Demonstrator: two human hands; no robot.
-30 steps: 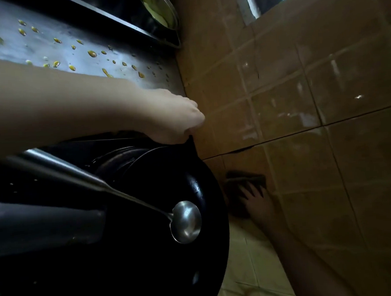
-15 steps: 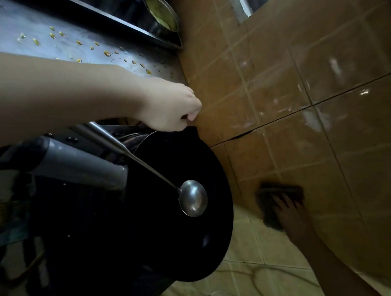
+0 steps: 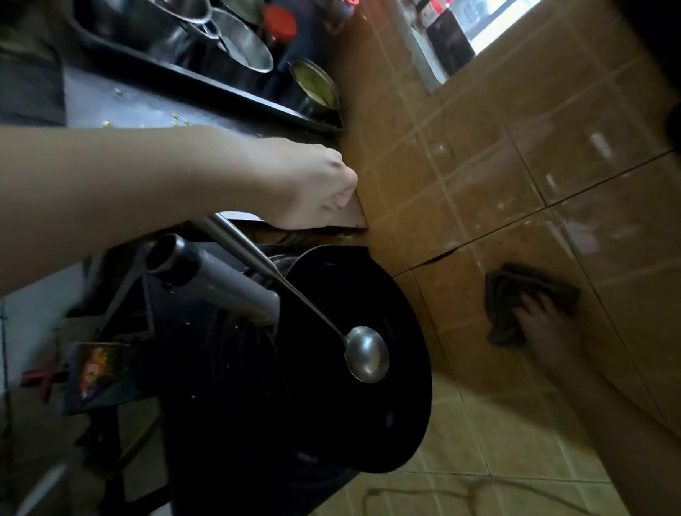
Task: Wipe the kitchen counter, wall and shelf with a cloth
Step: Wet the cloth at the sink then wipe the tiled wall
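1. Our right hand (image 3: 542,325) presses the cloth (image 3: 509,303) flat against the wall (image 3: 486,193), fingers spread for wiping.
2. Our left hand (image 3: 306,184), clenched, tilts the wok (image 3: 364,416) aside, clearing access; its exact grip is hidden.

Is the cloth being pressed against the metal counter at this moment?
No: the right hand presses the dark cloth flat against the brown tiled wall, well away from the metal counter.

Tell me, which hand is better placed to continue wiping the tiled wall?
The right hand: it already presses the dark cloth flat against the wall tiles. The left hand is fisted at the counter edge.
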